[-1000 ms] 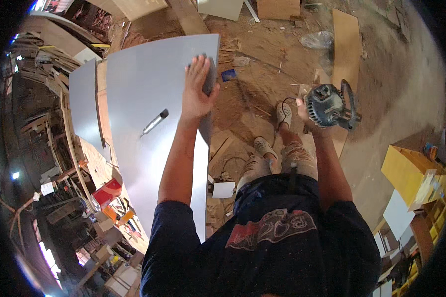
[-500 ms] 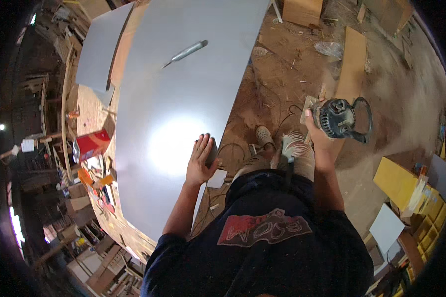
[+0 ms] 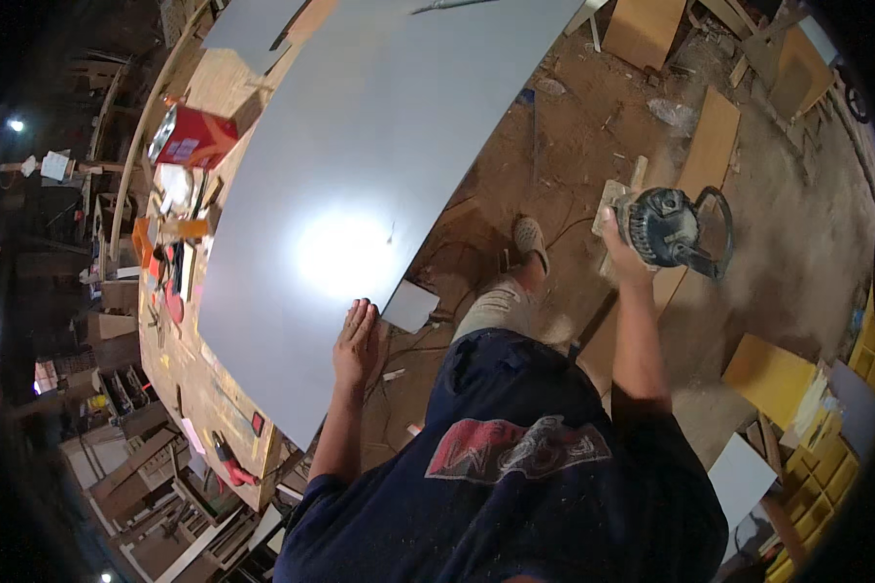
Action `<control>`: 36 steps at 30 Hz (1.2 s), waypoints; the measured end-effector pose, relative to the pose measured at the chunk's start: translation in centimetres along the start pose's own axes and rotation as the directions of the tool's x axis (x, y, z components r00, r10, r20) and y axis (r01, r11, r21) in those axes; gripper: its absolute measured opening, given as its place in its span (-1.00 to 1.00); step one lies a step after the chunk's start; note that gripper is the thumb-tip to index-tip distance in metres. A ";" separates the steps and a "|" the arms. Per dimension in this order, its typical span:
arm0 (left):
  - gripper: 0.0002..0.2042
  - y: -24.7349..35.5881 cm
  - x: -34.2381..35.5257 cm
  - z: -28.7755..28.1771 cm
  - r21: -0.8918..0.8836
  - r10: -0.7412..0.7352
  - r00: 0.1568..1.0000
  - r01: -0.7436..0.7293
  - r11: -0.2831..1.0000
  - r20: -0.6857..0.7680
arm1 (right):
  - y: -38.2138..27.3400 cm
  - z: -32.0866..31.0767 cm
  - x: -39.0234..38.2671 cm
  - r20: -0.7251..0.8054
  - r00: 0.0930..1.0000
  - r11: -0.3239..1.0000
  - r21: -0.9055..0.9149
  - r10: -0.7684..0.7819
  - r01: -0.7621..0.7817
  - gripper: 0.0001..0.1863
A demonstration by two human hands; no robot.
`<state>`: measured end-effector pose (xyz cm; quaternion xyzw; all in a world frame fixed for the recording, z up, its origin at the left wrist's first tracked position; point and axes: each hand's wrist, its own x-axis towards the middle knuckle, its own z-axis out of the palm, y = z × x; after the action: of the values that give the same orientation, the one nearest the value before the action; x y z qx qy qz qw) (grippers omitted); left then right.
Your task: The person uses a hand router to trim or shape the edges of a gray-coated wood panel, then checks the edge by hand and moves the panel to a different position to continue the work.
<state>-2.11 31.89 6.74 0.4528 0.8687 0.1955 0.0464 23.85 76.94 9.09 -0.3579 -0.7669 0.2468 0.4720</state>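
A large grey sheet [image 3: 360,165] lies flat on a wooden workbench [image 3: 180,379], with a bright light reflection near its middle. My left hand [image 3: 357,342] rests flat on the sheet's near edge, fingers together. My right hand [image 3: 617,243] is held out to the side above the floor and grips a dark circular saw [image 3: 669,229] by its body. A dark marker or pen [image 3: 447,6] lies at the sheet's far end.
A red box [image 3: 192,137] and small tools sit along the bench's left side. Wood offcuts [image 3: 710,146], boards and sawdust cover the floor. A cable [image 3: 467,248] trails by my shoe [image 3: 529,238]. Yellow crates [image 3: 826,466] stand at the right.
The view has moved along the sheet. My left hand has slid from the sheet's middle to its near edge. The saw stays in my right hand, out to the right.
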 end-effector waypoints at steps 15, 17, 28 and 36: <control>-0.70 -12.9 -30.4 -10.1 0.311 -0.193 0.981 0.186 0.932 -0.010 | -14.3 -2.5 -19.8 0.234 0.971 0.969 0.246 -0.055 -0.005 -0.45; -0.69 -14.0 -32.5 -10.8 0.310 -0.207 0.978 0.197 0.930 -0.001 | -15.7 -2.4 -21.9 0.299 0.954 0.985 0.166 -0.007 -0.045 -0.44; -0.68 -23.4 -40.3 -13.4 0.157 0.063 0.998 -0.063 0.986 0.005 | -27.2 3.3 -35.1 0.185 0.980 0.984 0.171 -0.071 0.039 -0.38; -0.70 -27.0 -40.5 -14.9 -0.081 0.357 0.933 -0.360 0.930 -0.046 | -41.9 8.1 -51.9 0.235 0.965 0.993 -0.010 0.114 -0.115 -0.29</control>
<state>-2.96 -19.02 6.20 0.5982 0.7626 0.2454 0.0167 18.80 9.98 7.19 -0.3690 -0.7951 0.3154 0.3636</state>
